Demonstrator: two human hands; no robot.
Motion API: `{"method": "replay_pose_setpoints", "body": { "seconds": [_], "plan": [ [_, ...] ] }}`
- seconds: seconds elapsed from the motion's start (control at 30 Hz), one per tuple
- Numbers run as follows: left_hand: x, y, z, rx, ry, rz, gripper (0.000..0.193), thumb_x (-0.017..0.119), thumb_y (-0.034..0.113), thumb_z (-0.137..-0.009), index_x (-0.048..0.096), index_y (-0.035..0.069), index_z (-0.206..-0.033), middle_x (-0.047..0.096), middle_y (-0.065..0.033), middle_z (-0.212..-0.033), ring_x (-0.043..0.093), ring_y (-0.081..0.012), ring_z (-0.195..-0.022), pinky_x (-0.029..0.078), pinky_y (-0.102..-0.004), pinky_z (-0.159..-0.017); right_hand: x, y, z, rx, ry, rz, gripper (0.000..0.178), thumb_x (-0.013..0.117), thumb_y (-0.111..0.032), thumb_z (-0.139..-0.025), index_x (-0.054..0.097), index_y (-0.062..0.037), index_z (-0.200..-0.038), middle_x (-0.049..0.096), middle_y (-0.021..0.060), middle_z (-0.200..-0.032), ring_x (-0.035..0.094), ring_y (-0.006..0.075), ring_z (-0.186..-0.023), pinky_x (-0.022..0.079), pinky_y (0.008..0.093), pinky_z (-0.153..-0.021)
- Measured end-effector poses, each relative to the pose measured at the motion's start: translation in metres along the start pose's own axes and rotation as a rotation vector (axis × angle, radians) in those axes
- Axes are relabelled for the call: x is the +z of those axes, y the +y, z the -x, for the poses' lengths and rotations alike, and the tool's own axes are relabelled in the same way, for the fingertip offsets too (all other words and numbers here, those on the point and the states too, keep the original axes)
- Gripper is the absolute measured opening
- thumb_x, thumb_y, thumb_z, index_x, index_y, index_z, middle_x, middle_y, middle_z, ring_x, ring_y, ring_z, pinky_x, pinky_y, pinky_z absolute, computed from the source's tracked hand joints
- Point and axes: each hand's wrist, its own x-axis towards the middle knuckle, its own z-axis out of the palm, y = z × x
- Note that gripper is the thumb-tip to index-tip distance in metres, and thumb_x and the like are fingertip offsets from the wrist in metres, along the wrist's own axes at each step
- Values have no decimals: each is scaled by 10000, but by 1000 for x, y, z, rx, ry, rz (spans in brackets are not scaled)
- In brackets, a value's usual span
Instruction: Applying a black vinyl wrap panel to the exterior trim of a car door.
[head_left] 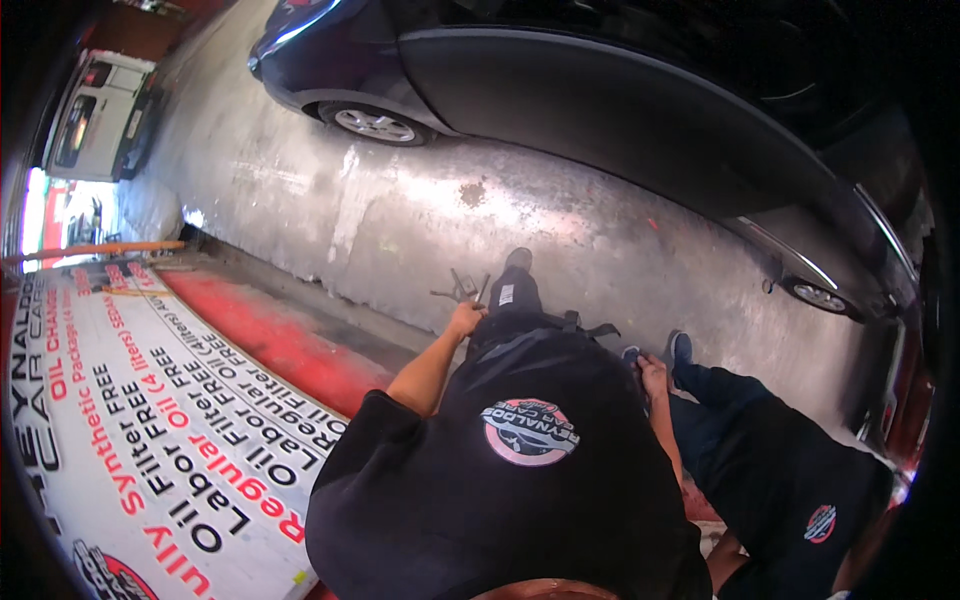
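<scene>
White banner with red and black lettering (150, 420) low at left, left hand (465, 318) fingers closed around a dark metal tool (458, 290) above grey concrete floor (400, 210), right hand (653, 375) fingers' state unclear, dark car (620, 110) above.

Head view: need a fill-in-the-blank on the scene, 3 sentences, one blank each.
1. The person's left hand holds a bundle of thin metal ____ by the hip.
2. The floor beneath the dark car is bare grey ____.
3. The strip between the floor and the white banner is painted ____.

Missing words: tools; concrete; red
</scene>
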Motion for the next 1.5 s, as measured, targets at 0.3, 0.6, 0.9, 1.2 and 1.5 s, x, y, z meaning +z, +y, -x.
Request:
{"method": "replay_pose_setpoints", "body": {
  "seconds": [0.3, 0.6, 0.9, 1.2, 1.5],
  "plan": [
    [-57, 44, -97, 175, 10, -9, 404, 694, 268, -834, 735, 12, -1143, 721, -247, -1118, 694, -377, -1070, 529, -390, -954, 47, 27, -25, -202, 76, 349, 370, 633, -210, -946, 690, 30, -1221, 721, 130, -942, 682, 225, -836, 515, 313, -734],
    [-106, 86, -176, 214, 8, -61, 381, 716, 288, -854, 734, 33, -1136, 740, -222, -1004, 722, -358, -938, 580, -409, -833, 88, -88, -5, 4, 93, 110, 415, 612, -199, -988, 603, -9, -1357, 708, 87, -972, 677, 176, -782, 542, 314, -646],
    [-106, 256, -93, 278, -408, 179, 364, 674, 328, -963, 699, 19, -1154, 718, -92, -898, 669, -153, -701, 556, -327, -554, 114, -88, 16, -8, 136, 99, 415, 600, -155, -984, 604, 31, -1355, 717, 113, -1010, 690, 187, -851, 556, 322, -728],
    [-159, 489, 138, 1780, -439, 483, 514, 856, 507, -726, 715, 66, -950, 627, -48, -738, 620, -217, -596, 457, -332, -515, 110, -45, 26, -128, 150, 280, 395, 592, -171, -947, 664, 75, -1247, 731, 143, -987, 689, 210, -910, 538, 326, -824],
    [-203, 528, 181, 2200, -443, 911, 700, 708, 663, -831, 651, -34, -811, 552, -22, -606, 507, -89, -409, 327, -215, -335, 121, -88, 42, -41, 184, 272, 406, 594, -191, -940, 666, 84, -1230, 731, 154, -975, 690, 216, -914, 538, 332, -821]
  ]
}}
